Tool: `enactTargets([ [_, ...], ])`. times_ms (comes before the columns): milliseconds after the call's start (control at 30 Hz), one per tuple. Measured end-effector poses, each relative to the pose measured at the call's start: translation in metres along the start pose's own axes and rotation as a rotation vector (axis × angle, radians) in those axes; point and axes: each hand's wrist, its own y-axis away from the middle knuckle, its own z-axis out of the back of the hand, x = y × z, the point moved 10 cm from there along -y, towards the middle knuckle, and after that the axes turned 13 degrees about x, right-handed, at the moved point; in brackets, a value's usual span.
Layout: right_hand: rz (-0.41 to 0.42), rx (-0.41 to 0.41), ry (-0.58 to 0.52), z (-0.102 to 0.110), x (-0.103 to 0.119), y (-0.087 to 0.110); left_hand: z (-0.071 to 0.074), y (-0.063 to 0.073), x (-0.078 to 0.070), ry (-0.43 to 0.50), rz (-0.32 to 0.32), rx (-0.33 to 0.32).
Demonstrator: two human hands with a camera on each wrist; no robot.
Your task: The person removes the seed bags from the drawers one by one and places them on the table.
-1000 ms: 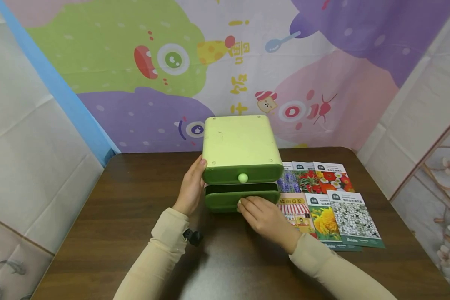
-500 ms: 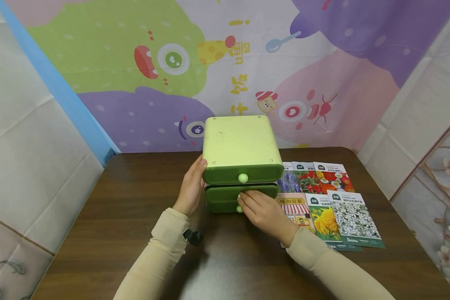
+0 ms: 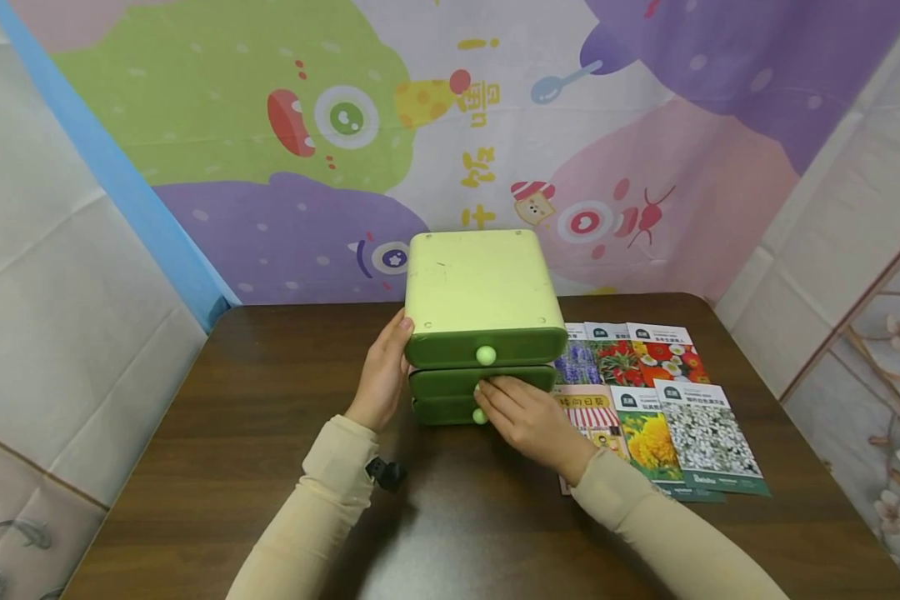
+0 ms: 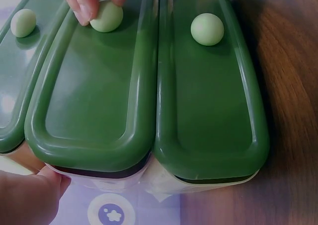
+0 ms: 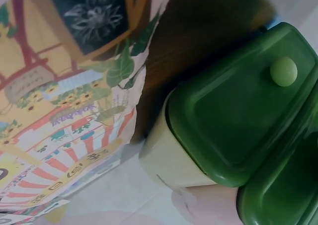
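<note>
A small drawer cabinet [image 3: 483, 279] with a pale green body and green drawer fronts stands on the table. Three fronts are stacked, each with a round pale knob. My left hand [image 3: 381, 375] rests against the cabinet's left side, thumb by the upper front corner; part of it is hidden. My right hand [image 3: 528, 417] pinches the middle drawer's knob [image 4: 107, 17], as the left wrist view shows. The middle drawer front [image 3: 438, 383] sits nearly flush with its neighbours. Below it is the bottom drawer's knob [image 3: 480, 416].
Several flower seed packets [image 3: 712, 437] lie in two rows right of the cabinet, partly behind my right hand. A brown wooden table [image 3: 270, 500] carries everything. Behind it hangs a cartoon-printed cloth [image 3: 255, 242].
The middle drawer, standing open a second ago, has slid back into the cabinet with my right hand on its knob. My left hand has stayed on the cabinet's side.
</note>
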Motion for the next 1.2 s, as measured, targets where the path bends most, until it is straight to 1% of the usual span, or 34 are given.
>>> enactTargets([
  [133,0.006,-0.007,-0.005,-0.002,-0.001,0.001,0.000,0.000,0.000,0.002,0.001,-0.001],
  [433,0.022,-0.054,0.001,-0.003,-0.001,0.003,0.001,0.000,0.000,0.011,-0.004,-0.004],
  [667,0.018,-0.063,-0.017,-0.003,-0.002,0.004,0.001,0.000,0.000,0.017,-0.008,-0.001],
  [833,0.003,-0.058,-0.054,-0.001,-0.004,0.004,0.001,0.000,0.001,0.011,-0.002,-0.004],
  [1033,-0.028,-0.051,-0.125,0.002,-0.009,0.007,0.000,0.000,-0.001,0.002,-0.013,0.002],
  [1100,-0.041,-0.064,-0.151,0.005,-0.012,0.009,0.001,0.001,-0.002,-0.004,-0.015,-0.001],
  [1200,-0.067,-0.116,-0.184,0.014,-0.019,0.012,0.005,0.005,0.000,-0.017,0.003,-0.018],
])
